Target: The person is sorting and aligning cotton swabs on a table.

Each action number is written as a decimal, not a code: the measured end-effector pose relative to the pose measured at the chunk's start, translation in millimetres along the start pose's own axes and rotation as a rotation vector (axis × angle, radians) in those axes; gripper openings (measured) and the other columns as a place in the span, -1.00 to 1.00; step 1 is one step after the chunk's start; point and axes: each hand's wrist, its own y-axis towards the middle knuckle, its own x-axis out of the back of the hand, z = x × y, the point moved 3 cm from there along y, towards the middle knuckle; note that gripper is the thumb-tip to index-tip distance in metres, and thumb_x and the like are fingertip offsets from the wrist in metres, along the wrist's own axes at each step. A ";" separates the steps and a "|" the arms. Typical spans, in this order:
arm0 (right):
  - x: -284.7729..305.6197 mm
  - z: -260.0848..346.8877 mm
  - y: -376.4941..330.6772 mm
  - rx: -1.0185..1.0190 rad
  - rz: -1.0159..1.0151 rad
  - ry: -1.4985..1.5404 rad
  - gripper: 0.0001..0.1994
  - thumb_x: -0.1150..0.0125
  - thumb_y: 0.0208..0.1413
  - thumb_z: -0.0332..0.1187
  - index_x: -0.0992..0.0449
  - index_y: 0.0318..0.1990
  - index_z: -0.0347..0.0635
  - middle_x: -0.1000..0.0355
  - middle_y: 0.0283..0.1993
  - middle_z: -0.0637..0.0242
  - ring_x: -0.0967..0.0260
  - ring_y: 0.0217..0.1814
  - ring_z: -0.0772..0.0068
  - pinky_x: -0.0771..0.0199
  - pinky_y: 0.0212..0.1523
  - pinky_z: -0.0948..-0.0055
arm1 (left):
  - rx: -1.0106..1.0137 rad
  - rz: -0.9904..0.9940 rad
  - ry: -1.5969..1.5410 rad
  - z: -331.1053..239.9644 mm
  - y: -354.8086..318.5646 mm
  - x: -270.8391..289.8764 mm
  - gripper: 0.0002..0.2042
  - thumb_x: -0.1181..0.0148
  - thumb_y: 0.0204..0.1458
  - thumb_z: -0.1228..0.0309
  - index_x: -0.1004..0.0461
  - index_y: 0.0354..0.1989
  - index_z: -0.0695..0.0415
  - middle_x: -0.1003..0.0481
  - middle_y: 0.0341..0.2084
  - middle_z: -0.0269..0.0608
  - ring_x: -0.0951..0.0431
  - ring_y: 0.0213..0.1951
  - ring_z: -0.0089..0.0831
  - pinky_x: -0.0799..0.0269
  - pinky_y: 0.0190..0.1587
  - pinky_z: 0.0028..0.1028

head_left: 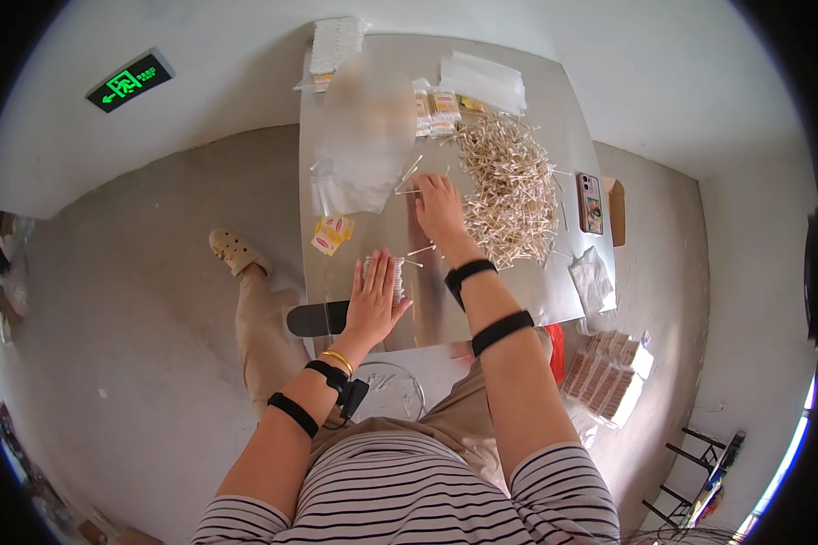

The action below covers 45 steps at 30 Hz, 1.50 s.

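Observation:
My left hand (375,295) lies flat with its fingers stretched out over a packed row of cotton swabs (398,280) near the table's front edge. Most of that row is hidden beneath the palm. Farther forward, my right hand (440,207) has its fingers bent down toward the tabletop, fingertips a little apart. Beside them lie a few loose cotton swabs (409,173), one touching or nearly touching the hand. A large heap of cotton swabs (509,191) spreads just right of my right hand. Between my hands, a couple of stray swabs (420,250) rest on the metal table (336,268).
Yellow-and-white cards (333,233) and clear plastic bags (359,195) lie at left. Filled packs (436,109) and a stack of white packs (336,45) stand farther back. A phone (590,203) sits at the right edge; bundled packs (607,372) stand below it.

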 end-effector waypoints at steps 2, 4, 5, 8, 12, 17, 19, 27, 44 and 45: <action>-2.0 -13.7 19.5 0.106 -0.104 -0.060 -0.78 -0.27 0.00 -0.43 -0.55 -0.15 -0.09 -0.43 -0.04 0.29 -0.31 0.14 0.13 -0.32 0.18 0.09 | -0.006 0.007 -0.009 -3.7 2.1 0.6 -0.16 0.10 0.24 -0.11 0.08 0.47 0.33 0.12 0.49 0.07 0.18 0.52 -0.09 0.32 0.49 0.07; -7.1 -29.7 27.7 0.245 -0.136 -0.283 -0.75 -0.32 0.00 -0.38 -0.54 -0.13 -0.05 -0.43 0.00 0.34 -0.31 0.17 0.16 -0.30 0.20 0.13 | -0.021 0.012 -0.009 -10.6 6.1 0.0 -0.17 0.11 0.24 -0.11 0.09 0.47 0.33 0.13 0.50 0.06 0.17 0.52 -0.09 0.32 0.49 0.07; -5.0 -16.6 34.7 0.259 -0.131 -0.265 -0.75 -0.32 0.00 -0.38 -0.54 -0.13 -0.05 -0.43 0.00 0.34 -0.31 0.17 0.16 -0.30 0.20 0.13 | -0.003 0.019 0.010 -4.3 2.0 0.4 -0.17 0.13 0.25 -0.12 0.09 0.47 0.33 0.13 0.50 0.04 0.17 0.52 -0.10 0.31 0.49 0.07; -5.4 -20.0 42.5 0.036 0.251 -0.262 -0.77 -0.36 -0.02 -0.34 -0.56 -0.16 -0.03 -0.44 0.03 0.36 -0.30 0.19 0.21 -0.30 0.19 0.15 | 0.007 0.002 0.017 0.4 -2.0 0.2 -0.17 0.14 0.25 -0.12 0.08 0.47 0.32 0.13 0.50 0.04 0.16 0.52 -0.10 0.30 0.49 0.08; -8.5 -20.1 24.4 0.066 0.361 -0.298 -0.85 -0.36 -0.03 -0.28 -0.60 -0.28 0.03 -0.49 -0.10 0.38 -0.36 0.11 0.23 -0.30 0.16 0.16 | 0.007 -0.003 -0.002 -0.4 -1.1 0.2 -0.18 0.15 0.26 -0.12 0.07 0.47 0.32 0.12 0.50 0.04 0.15 0.52 -0.09 0.28 0.49 0.08; -18.6 14.9 -20.6 0.179 0.492 -0.258 -0.90 -0.34 -0.03 -0.25 -0.58 -0.36 0.07 -0.51 -0.21 0.37 -0.40 0.04 0.24 -0.30 0.12 0.18 | -0.003 -0.020 0.015 -2.6 0.3 -1.6 -0.18 0.14 0.25 -0.12 0.07 0.46 0.33 0.11 0.49 0.06 0.15 0.52 -0.10 0.27 0.48 0.08; -11.5 29.4 -34.5 0.194 0.453 -0.005 -0.92 -0.30 -0.01 -0.28 -0.57 -0.37 0.02 -0.51 -0.21 0.34 -0.40 0.04 0.23 -0.31 0.07 0.17 | 0.004 -0.014 0.018 -0.7 0.3 -1.7 -0.18 0.13 0.25 -0.12 0.07 0.46 0.33 0.11 0.49 0.06 0.16 0.52 -0.10 0.27 0.49 0.07; 21.5 9.2 -82.8 0.017 0.268 0.017 -0.96 -0.27 -0.01 -0.38 -0.54 -0.38 -0.05 -0.45 -0.25 0.31 -0.38 -0.03 0.17 -0.35 0.02 0.17 | 0.013 0.013 0.038 -0.4 0.4 0.5 -0.18 0.13 0.25 -0.11 0.07 0.46 0.34 0.11 0.49 0.07 0.17 0.52 -0.12 0.31 0.50 0.03; 22.5 2.0 -97.4 -0.109 0.131 0.225 -0.94 -0.26 -0.04 -0.46 -0.55 -0.38 -0.15 -0.51 -0.36 0.23 -0.43 -0.13 0.10 -0.46 -0.06 0.15 | 0.021 -0.091 -0.159 24.2 -0.7 26.6 -0.27 0.06 0.28 0.01 0.03 0.45 0.30 0.06 0.48 0.07 0.12 0.51 -0.09 0.26 0.49 -0.01; 24.2 1.9 -98.9 -0.141 0.157 0.286 -0.92 -0.24 0.00 -0.46 -0.56 -0.32 -0.20 -0.51 -0.32 0.21 -0.45 -0.16 0.14 -0.50 -0.11 0.21 | 0.021 -0.089 -0.157 24.7 0.8 26.3 -0.27 0.06 0.28 0.01 0.03 0.45 0.30 0.06 0.48 0.07 0.12 0.51 -0.09 0.26 0.49 -0.01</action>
